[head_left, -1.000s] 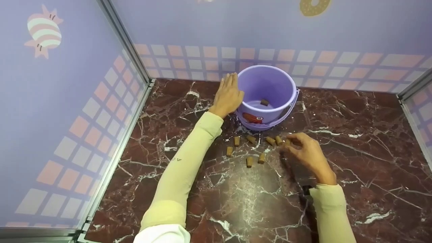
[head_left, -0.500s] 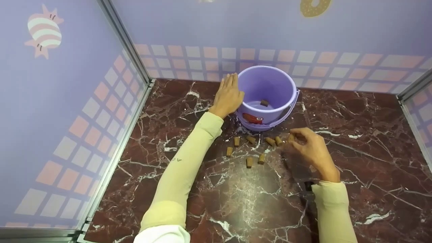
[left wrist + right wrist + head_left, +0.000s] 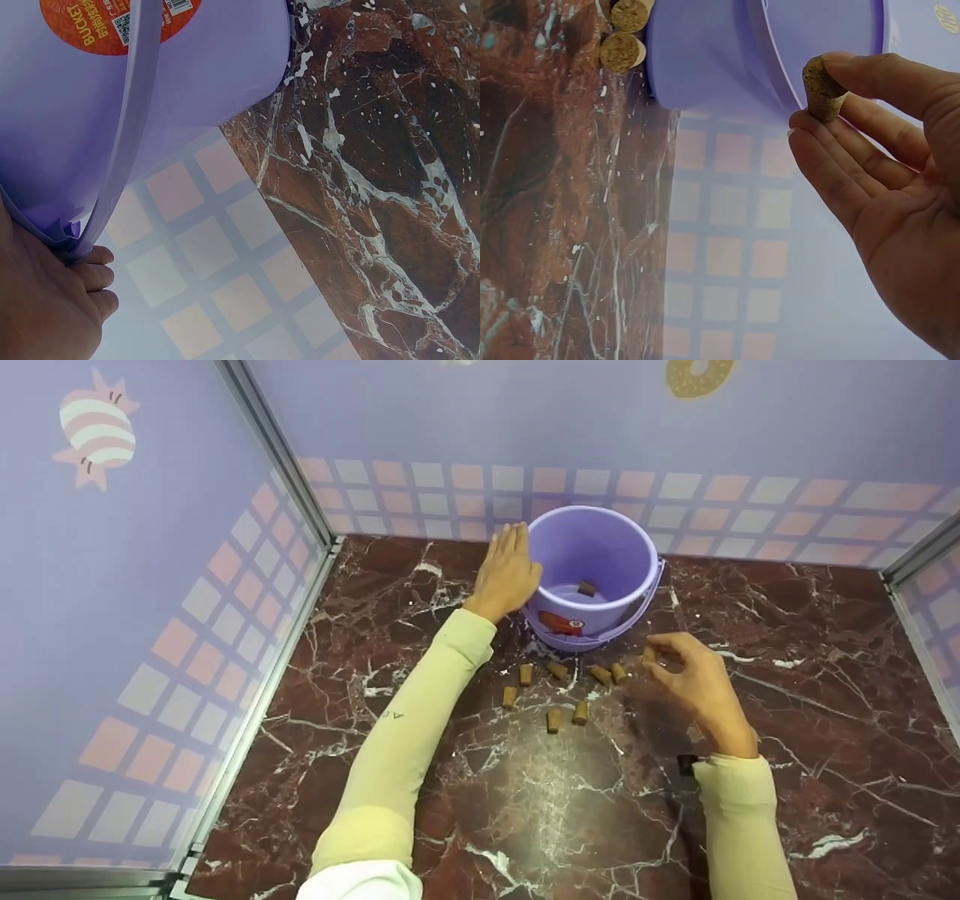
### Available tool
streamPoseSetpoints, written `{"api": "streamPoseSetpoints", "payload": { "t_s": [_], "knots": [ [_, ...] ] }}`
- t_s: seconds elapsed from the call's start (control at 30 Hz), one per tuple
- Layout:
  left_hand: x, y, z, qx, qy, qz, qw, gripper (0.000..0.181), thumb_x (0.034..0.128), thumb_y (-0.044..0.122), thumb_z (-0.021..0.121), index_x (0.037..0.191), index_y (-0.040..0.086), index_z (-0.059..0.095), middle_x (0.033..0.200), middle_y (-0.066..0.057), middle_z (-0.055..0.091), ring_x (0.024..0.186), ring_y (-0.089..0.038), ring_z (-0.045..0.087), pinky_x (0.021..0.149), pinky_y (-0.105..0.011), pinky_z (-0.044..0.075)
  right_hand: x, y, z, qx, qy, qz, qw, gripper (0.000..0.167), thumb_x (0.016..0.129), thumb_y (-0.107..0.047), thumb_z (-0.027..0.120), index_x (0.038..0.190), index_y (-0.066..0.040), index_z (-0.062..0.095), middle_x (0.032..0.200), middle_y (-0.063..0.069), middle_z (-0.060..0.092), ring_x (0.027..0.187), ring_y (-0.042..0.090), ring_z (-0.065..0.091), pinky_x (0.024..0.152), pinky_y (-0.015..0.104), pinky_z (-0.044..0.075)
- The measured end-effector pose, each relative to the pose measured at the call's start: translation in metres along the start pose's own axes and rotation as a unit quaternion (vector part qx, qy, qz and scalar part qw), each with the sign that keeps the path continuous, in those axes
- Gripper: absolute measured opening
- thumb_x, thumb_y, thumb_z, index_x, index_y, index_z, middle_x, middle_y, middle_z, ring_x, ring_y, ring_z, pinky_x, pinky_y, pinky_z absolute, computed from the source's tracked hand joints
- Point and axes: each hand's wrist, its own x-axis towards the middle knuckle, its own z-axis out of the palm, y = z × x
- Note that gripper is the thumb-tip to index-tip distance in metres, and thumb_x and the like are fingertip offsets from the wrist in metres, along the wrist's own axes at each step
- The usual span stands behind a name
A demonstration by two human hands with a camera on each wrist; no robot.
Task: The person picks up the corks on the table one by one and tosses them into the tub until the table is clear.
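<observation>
A purple bucket (image 3: 589, 619) stands upright near the back wall, its handle (image 3: 124, 150) hanging down at the side. My left hand (image 3: 505, 574) grips its left rim, fingertips beside the handle's end in the left wrist view. One cork (image 3: 586, 589) lies on the bucket's floor. Between thumb and fingertips, my right hand (image 3: 697, 675) pinches another cork (image 3: 823, 88), raised above the table to the right of the bucket's front. Several more corks, among them a leaning one (image 3: 556, 670) and a nearer one (image 3: 553, 721), are scattered in front of the bucket.
The dark red marbled tabletop (image 3: 480, 825) spreads around the bucket. A purple panel wall (image 3: 420, 420) with pink and white squares closes the back, with further panels left and right. A small black object (image 3: 686, 765) sits at my right wrist.
My right hand has lifted its cork and moved slightly away from me, toward the bucket's height. The left hand, the bucket and the other corks look unmoved.
</observation>
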Motion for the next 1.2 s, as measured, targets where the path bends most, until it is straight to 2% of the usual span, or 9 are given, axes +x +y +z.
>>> {"api": "streamPoseSetpoints", "payload": {
  "t_s": [0.13, 0.27, 0.33, 0.43, 0.53, 0.63, 0.77, 0.97, 1.2],
  "knots": [
    [-0.001, 0.000, 0.000, -0.001, 0.001, 0.001, 1.0000, 0.071, 0.1110, 0.031, 0.034, 0.167, -0.006, 0.012, 0.175, -0.021, 0.014, 0.163, -0.032, 0.005, 0.128, -0.035, -0.010, 0.003, -0.002, -0.002, -0.006, 0.004, -0.015, 0.9999, 0.040, 0.081, 0.015, 0.082, 0.119, 0.009, 0.072, 0.106, 0.019, 0.074, 0.098, 0.041, 0.072, 0.090, 0.027, 0.060],
    [-0.001, 0.000, 0.000, 0.000, 0.002, 0.001, 1.0000, 0.070, 0.1109, 0.031, 0.035, 0.167, -0.006, 0.013, 0.175, -0.021, 0.015, 0.163, -0.032, 0.007, 0.131, -0.039, -0.004, 0.006, -0.005, -0.004, -0.013, 0.006, -0.018, 0.9997, 0.042, 0.081, 0.015, 0.083, 0.121, 0.008, 0.072, 0.109, 0.019, 0.073, 0.098, 0.038, 0.072, 0.089, 0.033, 0.061],
    [-0.001, 0.000, 0.001, 0.002, 0.003, 0.000, 1.0000, 0.070, 0.1109, 0.031, 0.035, 0.167, -0.006, 0.013, 0.175, -0.020, 0.016, 0.163, -0.032, 0.007, 0.131, -0.039, -0.004, 0.007, -0.007, -0.004, -0.009, 0.008, -0.017, 0.9998, 0.042, 0.081, 0.015, 0.083, 0.121, 0.008, 0.072, 0.110, 0.020, 0.073, 0.099, 0.038, 0.072, 0.089, 0.032, 0.061],
    [-0.001, 0.000, 0.001, 0.003, 0.004, -0.001, 1.0000, 0.070, 0.1110, 0.031, 0.036, 0.167, -0.006, 0.013, 0.175, -0.020, 0.017, 0.163, -0.032, 0.008, 0.130, -0.036, -0.006, 0.010, -0.011, -0.005, -0.004, 0.016, -0.019, 0.9997, 0.040, 0.083, 0.013, 0.083, 0.121, 0.007, 0.072, 0.111, 0.019, 0.073, 0.098, 0.037, 0.072, 0.087, 0.016, 0.056],
    [0.000, -0.001, 0.002, 0.007, 0.003, -0.001, 1.0000, 0.070, 0.1112, 0.031, 0.036, 0.167, -0.006, 0.013, 0.175, -0.021, 0.017, 0.163, -0.032, 0.008, 0.129, -0.035, -0.008, 0.014, -0.014, -0.005, -0.009, 0.023, -0.025, 0.9994, 0.040, 0.083, 0.011, 0.084, 0.121, 0.008, 0.072, 0.111, 0.020, 0.073, 0.098, 0.038, 0.072, 0.087, 0.007, 0.048],
    [0.000, -0.001, 0.001, 0.010, 0.003, 0.000, 0.9999, 0.070, 0.1112, 0.030, 0.036, 0.167, -0.006, 0.013, 0.174, -0.021, 0.017, 0.163, -0.032, 0.008, 0.129, -0.036, -0.008, 0.018, -0.016, -0.006, -0.016, 0.027, -0.030, 0.9990, 0.040, 0.083, 0.010, 0.084, 0.121, 0.008, 0.072, 0.112, 0.021, 0.073, 0.100, 0.039, 0.072, 0.090, 0.022, 0.057],
    [0.000, 0.000, 0.000, 0.010, 0.003, 0.001, 0.9999, 0.070, 0.1112, 0.030, 0.036, 0.167, -0.007, 0.013, 0.174, -0.021, 0.016, 0.162, -0.033, 0.008, 0.129, -0.037, -0.007, 0.024, -0.020, -0.007, -0.021, 0.033, -0.036, 0.9986, 0.040, 0.084, 0.009, 0.085, 0.122, 0.006, 0.072, 0.113, 0.019, 0.073, 0.102, 0.035, 0.071, 0.090, 0.043, 0.059],
    [-0.001, 0.000, 0.000, 0.006, -0.001, -0.001, 1.0000, 0.071, 0.1114, 0.031, 0.035, 0.167, -0.006, 0.012, 0.174, -0.021, 0.015, 0.162, -0.033, 0.008, 0.129, -0.038, -0.006, 0.029, -0.025, -0.009, -0.013, 0.048, -0.042, 0.9979, 0.039, 0.084, 0.008, 0.085, 0.122, 0.005, 0.073, 0.114, 0.018, 0.073, 0.102, 0.032, 0.070, 0.091, 0.019, 0.052],
    [-0.001, 0.001, -0.001, 0.002, -0.003, -0.001, 1.0000, 0.070, 0.1113, 0.031, 0.033, 0.167, -0.006, 0.011, 0.175, -0.020, 0.014, 0.163, -0.032, 0.005, 0.128, -0.036, -0.009, 0.036, -0.031, -0.010, -0.017, 0.059, -0.061, 0.9962, 0.040, 0.084, 0.007, 0.086, 0.122, 0.006, 0.073, 0.113, 0.018, 0.074, 0.103, 0.033, 0.071, 0.096, 0.030, 0.055]
  ]
}}
